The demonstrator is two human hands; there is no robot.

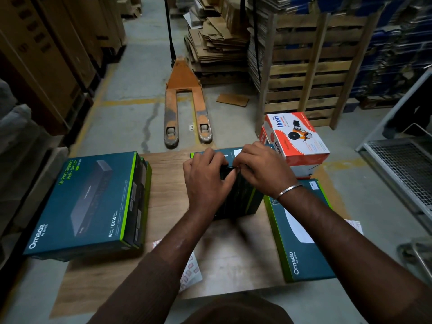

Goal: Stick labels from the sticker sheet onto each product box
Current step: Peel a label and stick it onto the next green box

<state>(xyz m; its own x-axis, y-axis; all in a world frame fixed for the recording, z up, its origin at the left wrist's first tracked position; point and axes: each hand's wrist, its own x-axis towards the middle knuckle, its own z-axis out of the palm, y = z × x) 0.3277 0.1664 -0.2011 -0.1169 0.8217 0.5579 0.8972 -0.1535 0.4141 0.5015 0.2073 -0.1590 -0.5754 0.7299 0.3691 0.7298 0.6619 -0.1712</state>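
Product box (pixel 238 195) stands centre on the board; your left hand (pixel 205 181) grips its top edge. Right hand (pixel 259 169) pinches something small there, probably a label; press it flat, rub outward.

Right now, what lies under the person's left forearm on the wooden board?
A white sticker sheet with reddish labels lies on the wooden board; the left forearm covers much of it.

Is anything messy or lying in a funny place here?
Yes. A loose piece of cardboard lies alone on the floor beside the wooden crate. The sticker sheet is partly hidden under the person's left arm, hanging over the board's edge.
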